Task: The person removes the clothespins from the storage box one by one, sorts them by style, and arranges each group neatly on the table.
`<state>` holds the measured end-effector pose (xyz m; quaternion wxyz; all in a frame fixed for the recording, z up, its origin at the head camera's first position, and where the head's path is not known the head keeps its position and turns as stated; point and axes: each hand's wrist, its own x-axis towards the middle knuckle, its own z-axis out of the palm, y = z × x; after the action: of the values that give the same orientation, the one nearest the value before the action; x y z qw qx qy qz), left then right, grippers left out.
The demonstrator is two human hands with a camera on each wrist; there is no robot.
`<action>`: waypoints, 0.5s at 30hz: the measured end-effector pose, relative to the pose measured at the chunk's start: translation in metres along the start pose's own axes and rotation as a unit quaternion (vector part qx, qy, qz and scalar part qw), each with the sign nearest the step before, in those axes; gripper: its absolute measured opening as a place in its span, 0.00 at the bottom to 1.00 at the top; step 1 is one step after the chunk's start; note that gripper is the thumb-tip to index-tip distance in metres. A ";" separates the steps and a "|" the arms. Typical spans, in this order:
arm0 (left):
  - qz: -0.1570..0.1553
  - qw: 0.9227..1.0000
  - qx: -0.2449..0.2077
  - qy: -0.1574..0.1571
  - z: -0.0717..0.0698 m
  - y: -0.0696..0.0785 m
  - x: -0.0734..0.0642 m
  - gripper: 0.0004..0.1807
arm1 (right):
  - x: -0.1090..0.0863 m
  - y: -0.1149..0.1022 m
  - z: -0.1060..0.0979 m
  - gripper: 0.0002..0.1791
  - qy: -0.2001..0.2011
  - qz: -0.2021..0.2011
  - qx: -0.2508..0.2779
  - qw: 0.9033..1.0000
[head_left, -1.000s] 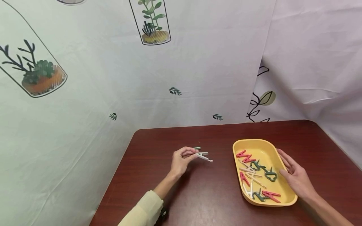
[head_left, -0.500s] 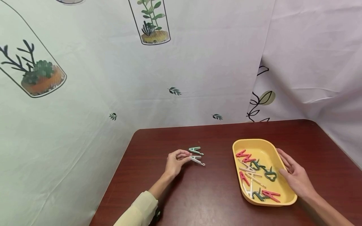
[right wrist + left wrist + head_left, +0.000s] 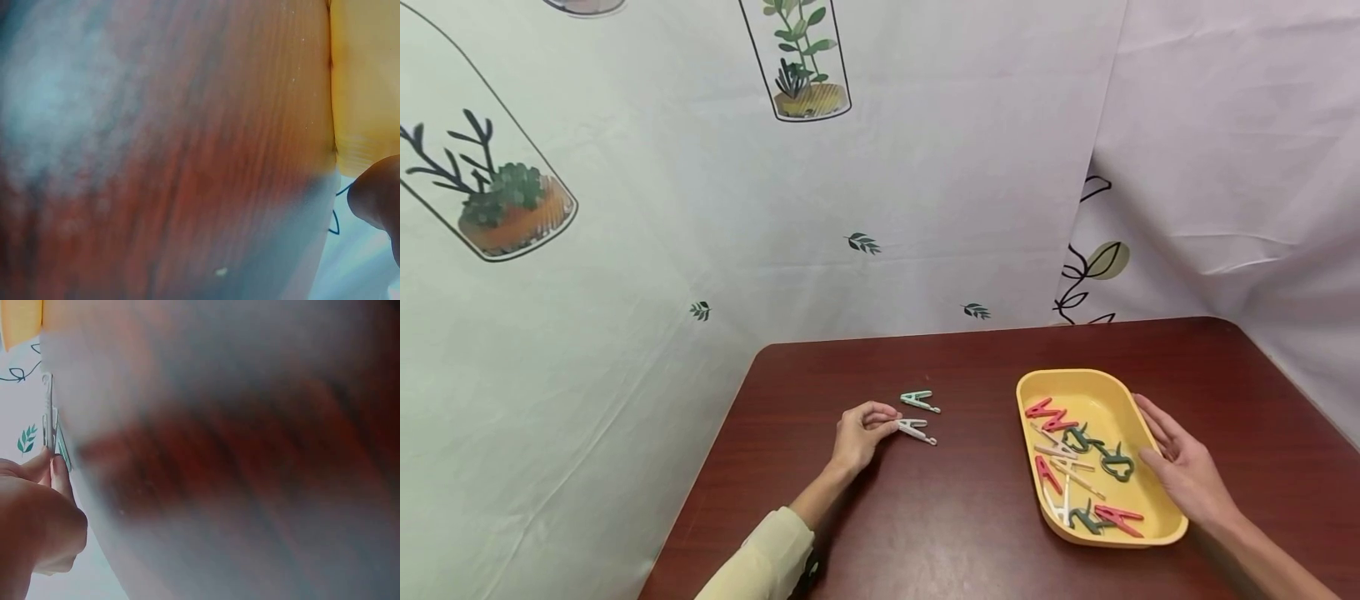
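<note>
Left fingers point(image 3: 878, 408) pinched together, right fingers point(image 3: 1159, 423) extended

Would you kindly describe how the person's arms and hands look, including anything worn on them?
The left arm wears a pale yellow sleeve that ends on the forearm; a small dark item shows beside it, too unclear to identify. The right forearm is bare as far as the head view shows. Neither the left hand nor the right hand wears a glove.

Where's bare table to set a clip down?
Bare table lies between the white clip in the left hand and the yellow tray, and from the green clip back to the far edge. Crowded: the tray's left half, with clips; its far right corner is bare.
</note>
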<state>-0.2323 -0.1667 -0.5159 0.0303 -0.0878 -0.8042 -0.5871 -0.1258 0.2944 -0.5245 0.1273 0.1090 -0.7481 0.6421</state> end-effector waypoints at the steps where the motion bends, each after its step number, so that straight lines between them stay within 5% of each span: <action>1: -0.001 1.000 0.003 0.000 0.000 0.000 0.000 0.09 | 0.000 0.000 0.000 0.40 0.000 -0.001 0.001 1.000; 15: 0.007 0.999 0.042 -0.003 0.003 -0.001 -0.001 0.09 | 0.000 -0.001 0.000 0.41 0.001 0.007 -0.008 1.000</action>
<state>-0.2312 -0.1646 -0.5181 0.0355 -0.0944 -0.8278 -0.5519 -0.1257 0.2941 -0.5233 0.1248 0.1019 -0.7536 0.6372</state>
